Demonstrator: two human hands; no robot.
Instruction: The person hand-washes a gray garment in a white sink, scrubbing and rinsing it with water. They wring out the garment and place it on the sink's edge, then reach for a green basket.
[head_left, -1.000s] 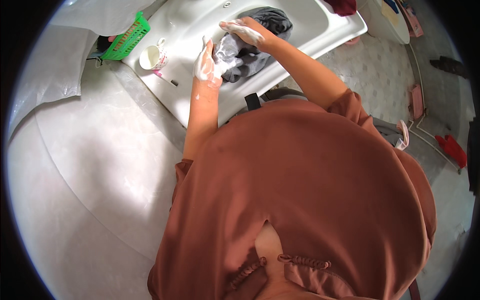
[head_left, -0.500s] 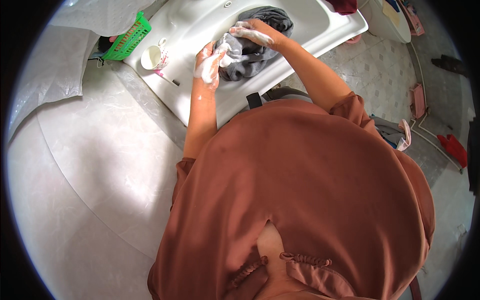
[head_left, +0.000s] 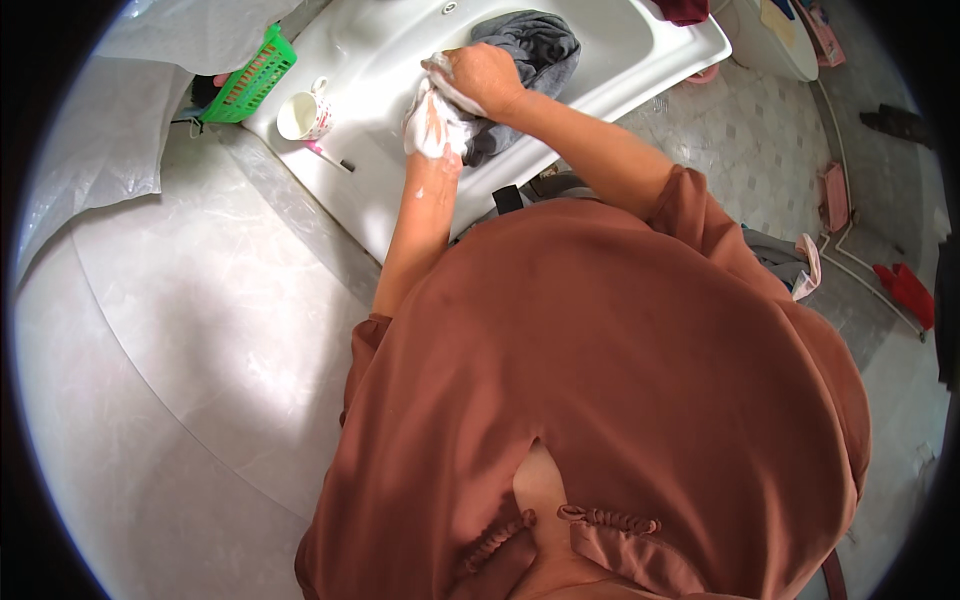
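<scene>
A soapy dark grey cloth (head_left: 540, 62), bunched up, lies in the white sink (head_left: 610, 40). My left hand (head_left: 432, 125), thick with white foam, is closed on the near left part of the cloth. My right hand (head_left: 484, 80) is closed in a fist and pressed against the left one, with foam along its thumb side. Its fingers are curled over the cloth's edge and partly hidden. The rest of the cloth trails behind my right hand and under its wrist.
Left of my hands, a white mug (head_left: 305, 115) stands on the sink's ledge beside a pink-handled toothbrush (head_left: 328, 155). A green plastic basket (head_left: 252, 82) sits past the sink's left edge. Dark red fabric (head_left: 684, 10) lies at the far right rim. A red cloth (head_left: 905, 295) is farther right.
My right hand has moved left and toward me, off the middle of the cloth and onto my left hand. The left hand has shifted slightly right.
</scene>
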